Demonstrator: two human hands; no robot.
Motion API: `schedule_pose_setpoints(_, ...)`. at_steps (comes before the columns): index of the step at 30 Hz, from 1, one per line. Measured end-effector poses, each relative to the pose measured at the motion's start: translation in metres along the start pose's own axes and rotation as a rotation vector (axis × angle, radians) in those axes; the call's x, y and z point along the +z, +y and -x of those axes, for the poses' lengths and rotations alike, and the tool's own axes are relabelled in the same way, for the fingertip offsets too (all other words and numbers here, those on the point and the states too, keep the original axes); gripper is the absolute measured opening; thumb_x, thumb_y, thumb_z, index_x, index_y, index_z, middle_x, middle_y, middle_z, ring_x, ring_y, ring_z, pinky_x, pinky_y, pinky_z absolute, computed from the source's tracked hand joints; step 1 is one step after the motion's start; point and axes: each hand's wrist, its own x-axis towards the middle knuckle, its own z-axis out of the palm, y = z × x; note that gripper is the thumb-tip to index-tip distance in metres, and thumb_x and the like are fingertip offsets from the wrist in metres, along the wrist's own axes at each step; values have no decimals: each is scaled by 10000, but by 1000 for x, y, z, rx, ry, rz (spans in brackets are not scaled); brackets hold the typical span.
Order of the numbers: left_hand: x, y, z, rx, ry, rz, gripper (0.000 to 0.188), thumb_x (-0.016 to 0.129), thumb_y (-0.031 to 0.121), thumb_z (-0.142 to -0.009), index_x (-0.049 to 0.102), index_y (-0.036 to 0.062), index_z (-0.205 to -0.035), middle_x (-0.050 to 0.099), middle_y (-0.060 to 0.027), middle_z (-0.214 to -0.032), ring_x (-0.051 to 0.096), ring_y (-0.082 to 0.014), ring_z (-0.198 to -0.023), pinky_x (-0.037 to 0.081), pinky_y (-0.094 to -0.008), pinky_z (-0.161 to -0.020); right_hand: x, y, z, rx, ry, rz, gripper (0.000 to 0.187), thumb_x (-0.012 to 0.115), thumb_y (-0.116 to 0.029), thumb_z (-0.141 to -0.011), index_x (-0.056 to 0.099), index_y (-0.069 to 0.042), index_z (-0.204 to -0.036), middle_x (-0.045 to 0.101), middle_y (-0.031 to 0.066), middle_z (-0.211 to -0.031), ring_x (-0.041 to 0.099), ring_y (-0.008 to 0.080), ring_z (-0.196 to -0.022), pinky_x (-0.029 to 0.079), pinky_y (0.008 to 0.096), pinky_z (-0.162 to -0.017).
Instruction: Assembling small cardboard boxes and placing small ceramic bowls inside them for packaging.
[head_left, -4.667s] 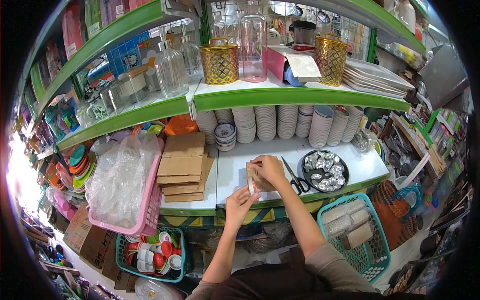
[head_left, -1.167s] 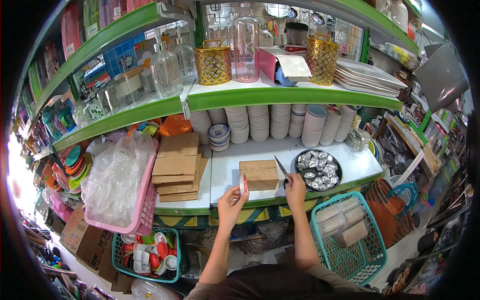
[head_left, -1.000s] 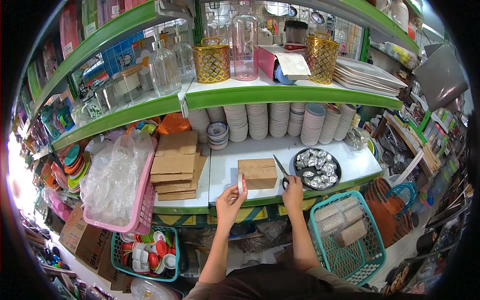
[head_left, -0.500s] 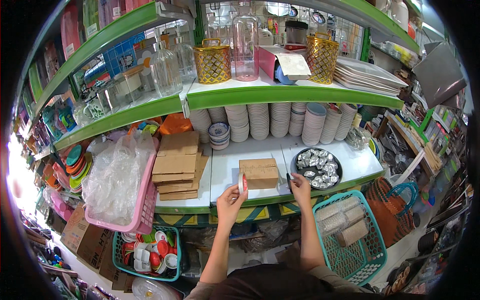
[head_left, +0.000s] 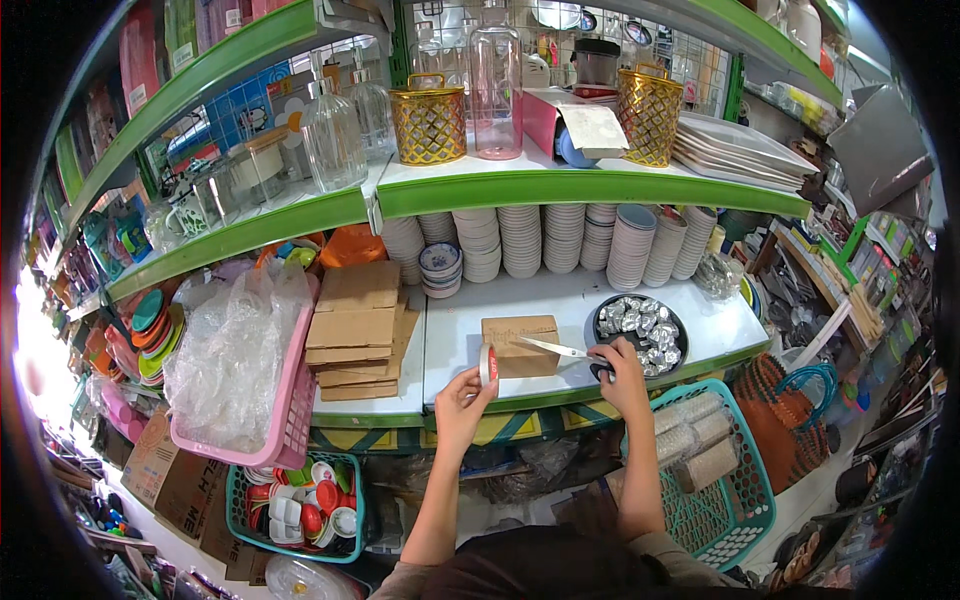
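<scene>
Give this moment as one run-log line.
Left grip: tape roll | Right grip: scissors, blades pointing left | Cardboard box: on white shelf

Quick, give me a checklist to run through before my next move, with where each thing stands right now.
1. Scissors gripped in the right hand: ok.
2. Tape roll held in the left hand: ok.
3. Cardboard box resting on the white shelf: ok.
4. Left hand apart from the scissors: ok, a gap shows between them.
5. Scissors fully closed: cannot tell at this angle.
6. Right hand clear of the dark tray: cannot tell; they overlap in view.
</scene>
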Motion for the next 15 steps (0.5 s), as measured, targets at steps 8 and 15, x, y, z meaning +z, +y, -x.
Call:
schedule_pose_setpoints(8,-1,-1,0,11,6,-1,307,678,28,-831,596,-64,-1112,602,-32,-855,580,-89,-776,489,-215,-703,2,-6,-12,-54,-134,62,397,597,108,-586,613,-93,-928,466,95,-874,497,299,-890,444,395,-778)
schedule_pose_setpoints(15,-3,-3,-1,22,-2,9,305,705,59,-821,618,-50,-1093,594,-10,-844,546,-58,-753,477,-192,-672,21,-15,-29,-130,-120,65,393,603,102,-584,621,-83,-931,474,94,-869,494,292,-878,431,377,-777)
